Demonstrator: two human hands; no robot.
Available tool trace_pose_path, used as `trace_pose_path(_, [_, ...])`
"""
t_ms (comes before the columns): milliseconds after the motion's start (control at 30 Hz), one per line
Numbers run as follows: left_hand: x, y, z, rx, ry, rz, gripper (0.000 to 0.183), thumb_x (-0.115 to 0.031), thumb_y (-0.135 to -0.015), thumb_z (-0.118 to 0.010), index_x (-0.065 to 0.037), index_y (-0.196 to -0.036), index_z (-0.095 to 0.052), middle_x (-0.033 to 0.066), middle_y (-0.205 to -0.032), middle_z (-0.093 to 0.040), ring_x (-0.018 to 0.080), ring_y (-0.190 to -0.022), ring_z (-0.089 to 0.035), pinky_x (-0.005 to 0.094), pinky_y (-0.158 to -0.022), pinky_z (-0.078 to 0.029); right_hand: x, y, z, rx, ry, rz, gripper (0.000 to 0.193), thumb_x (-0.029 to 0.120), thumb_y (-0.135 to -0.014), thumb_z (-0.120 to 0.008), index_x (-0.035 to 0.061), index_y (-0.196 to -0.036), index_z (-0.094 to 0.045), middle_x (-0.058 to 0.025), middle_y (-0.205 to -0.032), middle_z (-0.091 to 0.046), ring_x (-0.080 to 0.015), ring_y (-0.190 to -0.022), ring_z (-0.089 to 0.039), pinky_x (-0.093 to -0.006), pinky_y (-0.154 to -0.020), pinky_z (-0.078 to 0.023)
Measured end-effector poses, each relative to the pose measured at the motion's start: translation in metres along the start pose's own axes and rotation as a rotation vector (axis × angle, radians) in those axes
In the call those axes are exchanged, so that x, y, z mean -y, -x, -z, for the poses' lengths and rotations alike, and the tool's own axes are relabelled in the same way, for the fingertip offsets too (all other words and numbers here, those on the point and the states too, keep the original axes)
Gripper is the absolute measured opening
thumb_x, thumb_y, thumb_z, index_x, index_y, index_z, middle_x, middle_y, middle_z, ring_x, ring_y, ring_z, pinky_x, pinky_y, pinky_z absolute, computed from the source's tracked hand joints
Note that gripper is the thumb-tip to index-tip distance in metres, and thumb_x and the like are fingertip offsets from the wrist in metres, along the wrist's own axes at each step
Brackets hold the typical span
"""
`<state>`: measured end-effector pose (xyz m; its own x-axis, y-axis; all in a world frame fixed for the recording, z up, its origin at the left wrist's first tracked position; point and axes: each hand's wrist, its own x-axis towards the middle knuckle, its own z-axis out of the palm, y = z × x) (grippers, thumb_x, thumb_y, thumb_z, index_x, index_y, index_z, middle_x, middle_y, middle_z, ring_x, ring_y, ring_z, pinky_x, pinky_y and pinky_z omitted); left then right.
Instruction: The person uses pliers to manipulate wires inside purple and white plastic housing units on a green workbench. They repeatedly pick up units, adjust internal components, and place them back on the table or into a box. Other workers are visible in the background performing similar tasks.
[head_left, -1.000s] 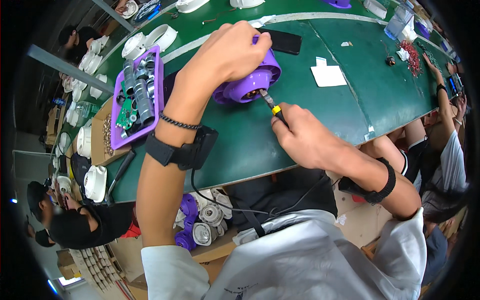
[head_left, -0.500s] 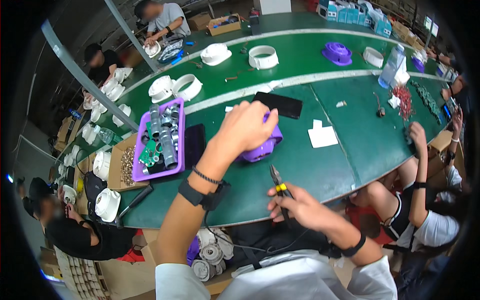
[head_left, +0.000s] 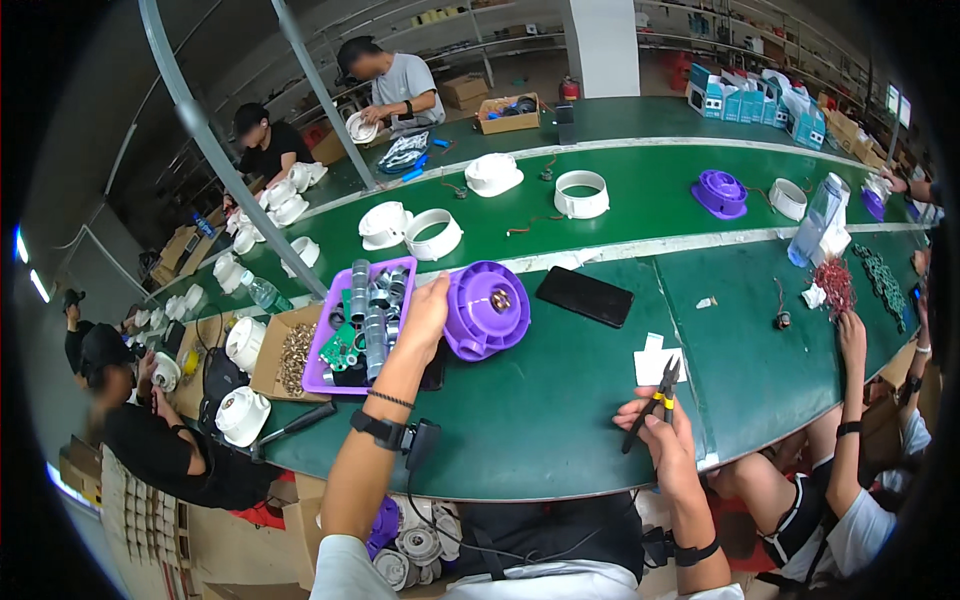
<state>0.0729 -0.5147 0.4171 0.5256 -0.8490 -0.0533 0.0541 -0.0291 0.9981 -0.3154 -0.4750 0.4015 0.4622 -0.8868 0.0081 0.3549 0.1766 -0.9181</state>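
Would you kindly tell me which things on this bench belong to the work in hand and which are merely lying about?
In hand:
- purple round housing, tilted up by the left hand
- small pliers, held by the right hand

Lying about:
- black phone
- purple tray of metal parts
- white ring
- clear bottle

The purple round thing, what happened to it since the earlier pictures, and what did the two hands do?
The left hand tipped the purple round part up on its edge, so its open inside now faces the camera. The right hand pulled the small pliers away from the part and back toward the table's near edge. Unchanged: left hand still grips the part, right still holds the pliers, and the purple tray and black phone lie where they were.
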Motion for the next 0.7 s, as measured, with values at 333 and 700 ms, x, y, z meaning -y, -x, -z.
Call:
trace_pose_path(333, [0.005,-0.055,0.029,-0.114,-0.786,-0.207,0.033,-0.011,-0.095,-0.047,0.006,-0.122,-0.058,0.0177,-0.112,-0.067,0.0292,-0.101,-0.065,0.0385,-0.089,-0.050,-0.009,-0.012,-0.003,0.135,0.591,0.106,0.054,0.010,-0.078,-0.060,-0.0028,-0.129,-0.045,-0.0214,-0.114,-0.054,-0.0378,-0.104,-0.053,-0.0413,-0.094,-0.042])
trace_pose_path(700, [-0.056,-0.172,0.050,-0.019,-1.476,-0.050,0.039,-0.011,-0.084,-0.059,0.000,-0.122,-0.061,0.0260,-0.129,-0.058,0.0378,-0.118,-0.059,0.0429,-0.101,-0.048,-0.013,-0.002,-0.033,0.177,1.035,0.262,0.048,0.015,-0.082,-0.063,0.0001,-0.126,-0.051,-0.0201,-0.103,-0.054,-0.0369,-0.096,-0.051,-0.0450,-0.090,-0.037])
